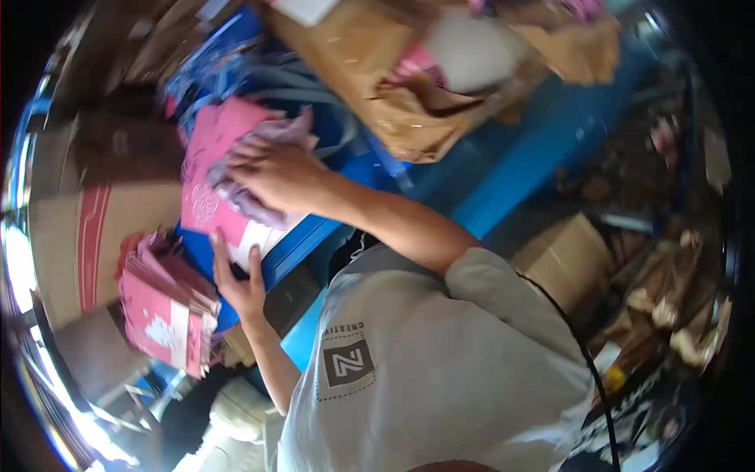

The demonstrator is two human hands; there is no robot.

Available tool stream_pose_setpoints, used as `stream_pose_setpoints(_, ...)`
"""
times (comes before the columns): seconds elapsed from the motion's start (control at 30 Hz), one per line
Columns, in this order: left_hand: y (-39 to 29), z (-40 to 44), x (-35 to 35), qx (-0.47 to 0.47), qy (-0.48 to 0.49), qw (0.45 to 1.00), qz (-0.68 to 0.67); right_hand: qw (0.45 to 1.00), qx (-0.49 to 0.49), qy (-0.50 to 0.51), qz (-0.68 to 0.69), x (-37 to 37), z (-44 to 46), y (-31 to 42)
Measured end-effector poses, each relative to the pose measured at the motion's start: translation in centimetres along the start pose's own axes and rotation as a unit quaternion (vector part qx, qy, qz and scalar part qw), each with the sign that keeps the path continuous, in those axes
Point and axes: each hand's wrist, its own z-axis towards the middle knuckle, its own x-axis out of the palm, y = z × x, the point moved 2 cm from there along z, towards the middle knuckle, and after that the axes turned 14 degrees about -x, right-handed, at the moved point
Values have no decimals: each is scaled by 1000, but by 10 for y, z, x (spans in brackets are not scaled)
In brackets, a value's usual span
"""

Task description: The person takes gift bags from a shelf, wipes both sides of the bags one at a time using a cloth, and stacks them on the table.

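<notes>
My right hand (271, 173) is closed on a crumpled greyish-purple cloth (250, 206), pressed against a pink printed piece (206, 169) with a white band at its lower edge. Motion blurs the fingers a little. At the near edge of that pink piece, my left hand (240, 287) touches it with thumb and fingers apart. The pink piece lies tilted on a blue surface (303, 245). Left of my left hand is a stack of similar pink pieces (157, 315) with a white pattern and white band.
A brown carton (126, 252) with red stripes stands at the left. Beyond my right hand is an open cardboard box (346, 47) with torn brown paper and a whitish bundle. Blue straps (295, 82) lie behind the pink piece. Another carton (566, 259) and crumpled brown paper (661, 291) are at the right.
</notes>
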Motion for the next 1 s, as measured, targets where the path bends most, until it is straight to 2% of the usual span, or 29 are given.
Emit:
stream_pose_setpoints(0.07,9,1,-1,-14,-35,999,-9,995,8,-79,-52,25,2,-9)
stream_pose_setpoints(0.17,11,4,-1,14,-5,1000,-4,984,38,-113,-131,43,4,-3)
stream_pose_setpoints(0.23,15,3,0,15,-24,1000,3,971,34,-167,-168,37,0,12)
stream_pose_setpoints(0.33,24,1,-3,31,-2,1000,4,987,-8,-135,-83,52,-1,28)
stream_pose_setpoints(0.4,53,1,-5,-7,-12,1000,9,997,13,-77,24,55,-2,45)
stream_pose_setpoints(0.47,68,4,-6,-39,-11,999,23,974,-18,-223,-25,104,-1,57)
stream_pose_setpoints(0.5,70,4,-4,-27,-3,999,22,980,5,-194,43,90,-3,64)
stream_pose_setpoints(0.57,72,2,-6,-20,-45,995,88,987,-13,-161,3,95,-3,59)
stream_pose_setpoints(0.63,64,3,-5,-38,-38,996,66,986,4,-159,42,129,2,51)
stream_pose_setpoints(0.73,54,2,-5,-21,-38,997,65,977,-1,-214,24,114,-1,54)
stream_pose_setpoints(0.9,69,6,-7,0,-20,999,46,970,35,-235,-59,144,5,52)
stream_pose_setpoints(1.0,75,6,-7,7,-20,998,54,965,32,-254,-65,137,3,59)
